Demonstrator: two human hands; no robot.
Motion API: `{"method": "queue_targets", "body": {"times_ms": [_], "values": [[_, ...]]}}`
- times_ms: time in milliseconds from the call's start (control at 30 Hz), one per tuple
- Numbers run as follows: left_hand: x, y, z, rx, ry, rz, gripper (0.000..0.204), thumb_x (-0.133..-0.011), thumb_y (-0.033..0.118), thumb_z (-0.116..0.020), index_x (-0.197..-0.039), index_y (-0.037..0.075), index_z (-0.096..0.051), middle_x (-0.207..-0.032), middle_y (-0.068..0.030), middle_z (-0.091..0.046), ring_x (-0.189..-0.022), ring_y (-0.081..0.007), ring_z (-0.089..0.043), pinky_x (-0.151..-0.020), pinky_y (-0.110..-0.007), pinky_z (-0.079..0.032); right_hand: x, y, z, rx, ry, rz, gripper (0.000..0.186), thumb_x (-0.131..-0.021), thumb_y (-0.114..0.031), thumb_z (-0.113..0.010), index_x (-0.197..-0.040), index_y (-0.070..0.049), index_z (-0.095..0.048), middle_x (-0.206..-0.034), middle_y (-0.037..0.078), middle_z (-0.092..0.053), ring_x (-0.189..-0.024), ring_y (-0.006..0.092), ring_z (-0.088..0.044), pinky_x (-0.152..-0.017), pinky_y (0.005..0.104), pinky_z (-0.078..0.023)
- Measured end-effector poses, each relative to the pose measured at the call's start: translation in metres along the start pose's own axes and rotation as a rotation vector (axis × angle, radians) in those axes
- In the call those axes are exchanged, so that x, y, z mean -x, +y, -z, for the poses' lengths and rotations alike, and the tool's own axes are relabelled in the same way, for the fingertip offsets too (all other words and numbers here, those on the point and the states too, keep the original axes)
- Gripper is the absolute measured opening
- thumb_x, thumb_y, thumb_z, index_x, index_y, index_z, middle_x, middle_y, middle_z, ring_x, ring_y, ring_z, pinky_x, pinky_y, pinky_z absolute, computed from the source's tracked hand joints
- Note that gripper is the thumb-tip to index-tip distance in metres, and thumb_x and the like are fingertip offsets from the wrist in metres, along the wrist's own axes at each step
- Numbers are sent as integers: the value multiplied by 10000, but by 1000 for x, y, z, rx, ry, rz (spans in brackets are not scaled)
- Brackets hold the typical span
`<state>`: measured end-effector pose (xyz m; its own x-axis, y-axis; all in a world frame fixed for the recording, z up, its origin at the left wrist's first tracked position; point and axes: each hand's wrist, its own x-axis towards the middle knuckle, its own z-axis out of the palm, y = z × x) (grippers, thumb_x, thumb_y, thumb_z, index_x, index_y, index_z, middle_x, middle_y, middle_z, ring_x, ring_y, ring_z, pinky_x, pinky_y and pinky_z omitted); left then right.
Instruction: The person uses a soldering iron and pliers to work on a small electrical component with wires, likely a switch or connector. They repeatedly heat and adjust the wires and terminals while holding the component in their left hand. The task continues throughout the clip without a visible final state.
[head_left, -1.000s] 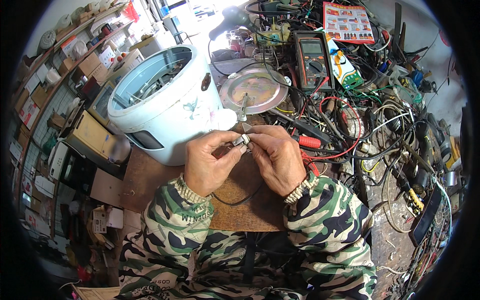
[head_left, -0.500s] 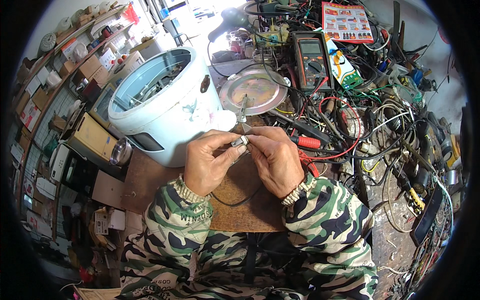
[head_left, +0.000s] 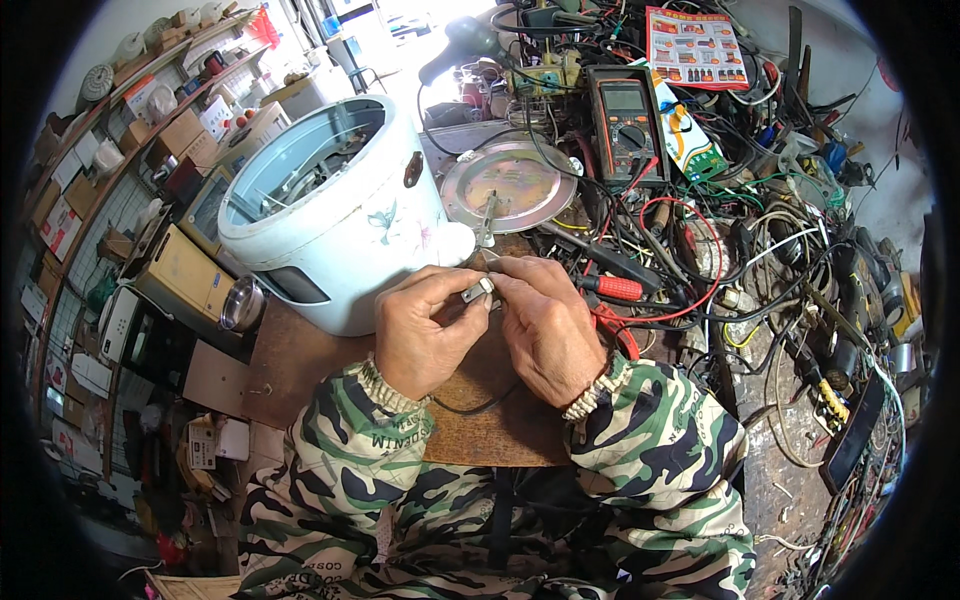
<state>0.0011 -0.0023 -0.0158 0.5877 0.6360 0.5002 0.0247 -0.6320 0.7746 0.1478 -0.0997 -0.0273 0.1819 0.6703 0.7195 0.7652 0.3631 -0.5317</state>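
Just in front of the white cylindrical appliance body, both hands meet over the brown wooden board [head_left: 480, 440]. My left hand [head_left: 425, 325] pinches a small silver metal part [head_left: 474, 292] between thumb and fingertips. A pale end of the part shows near the right fingers. My right hand [head_left: 548, 315] is closed, its fingertips against the part. A thin metal piece [head_left: 489, 256] sticks up beside the right index finger; its kind is hard to make out. Below the hands, a dark cable [head_left: 475, 409] curves across the board.
The pale blue-white appliance body [head_left: 345, 240], open at the top with wires inside, stands at the left. Behind the hands lies a round metal plate [head_left: 530, 205]. Toward the right are a multimeter [head_left: 628, 125], a red-handled tool [head_left: 618, 288] and tangled cables. Shelves [head_left: 95, 200] line the far left.
Both hands shift slightly, and the right hand turns a little, showing more of its back. The pointed metal piece above the fingers shows less broadly. The metal part stays in the left fingers.
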Motion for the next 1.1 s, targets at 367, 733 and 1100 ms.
{"method": "queue_targets", "body": {"times_ms": [367, 733, 1100], "values": [[-2, -1, 5, -183, 38, -85, 249, -792, 25, -809, -1030, -19, -754, -980, -155, -746, -893, -250, -734, -784, -340, -577, -1, -9, 3, -13, -37, 4, 420, -740, 49, -629, -1155, 109, -643, -1259, 255, -612, -1189, 434, -552, -1026, 469, -472], [-6, -8, 20, -123, -84, -200, 201, -844, 40, -799, -1026, -24, -745, -938, -123, -732, -837, -163, -689, -736, -288, -548, -9, 15, 32, 155, 195, -97, 237, -808, -12, -659, -1037, 29, -707, -1065, 233, -677, -994, 412, -637, -895, 459, -523], [-11, -22, 34, -38, -199, -250, 239, -818, 69, -836, -1035, 7, -757, -945, -105, -742, -798, -140, -692, -662, -265, -546, 7, 47, 72, 671, -254, -373, 222, -751, -209, -742, -846, -13, -695, -884, 205, -675, -940, 413, -629, -870, 479, -509]]}}
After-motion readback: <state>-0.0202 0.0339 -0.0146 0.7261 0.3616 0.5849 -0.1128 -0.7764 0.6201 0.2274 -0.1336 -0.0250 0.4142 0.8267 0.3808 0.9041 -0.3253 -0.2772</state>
